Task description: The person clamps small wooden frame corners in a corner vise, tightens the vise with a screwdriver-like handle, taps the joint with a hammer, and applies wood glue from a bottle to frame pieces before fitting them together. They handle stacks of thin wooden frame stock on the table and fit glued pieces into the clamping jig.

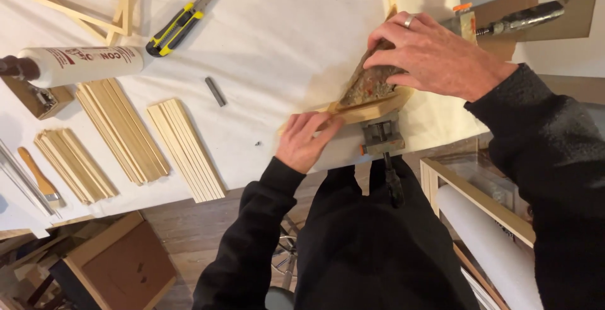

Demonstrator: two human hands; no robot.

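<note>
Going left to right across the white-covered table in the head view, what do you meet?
White glue bottle → yellow-and-black utility knife → small grey metal bar → left hand on a pale wood strip → grey clamp → right hand pressing a speckled triangular block.
</note>
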